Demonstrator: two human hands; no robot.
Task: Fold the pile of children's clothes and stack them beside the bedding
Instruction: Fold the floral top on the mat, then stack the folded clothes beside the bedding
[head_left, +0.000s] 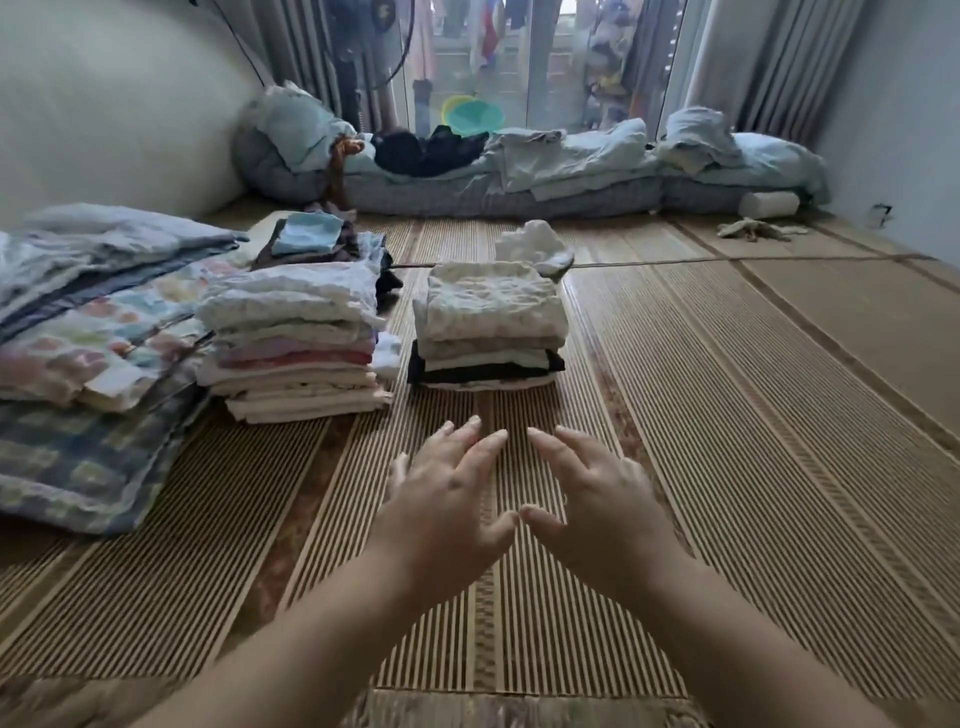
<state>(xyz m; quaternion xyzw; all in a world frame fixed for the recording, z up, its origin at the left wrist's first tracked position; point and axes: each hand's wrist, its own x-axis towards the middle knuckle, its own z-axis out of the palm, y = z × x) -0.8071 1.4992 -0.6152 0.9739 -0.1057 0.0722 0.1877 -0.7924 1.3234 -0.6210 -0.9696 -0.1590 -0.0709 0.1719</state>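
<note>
While left hand (452, 499) and right hand (597, 506) hover over mat (701, 415), fingers spread, nothing held: small folded stack (488, 327) straight ahead, far of fingertips, long side left-right, equally near both; taller stack (296, 343) left, beside bedding (78, 332)

L edge cuts off bedding (93, 332); balcony laundry (485, 36) blurry.

Three stacks of folded clothes were counted: the central stack (488, 327), one taller stack (293, 343) just left of it, and one low dark stack (311, 241) behind and left of it. One crumpled white garment (532, 244) lay just behind the central stack. One pile of bedding (93, 332) lay further left of it, and two hands, the left hand (449, 499) and the right hand (597, 499), were in front of it.
</note>
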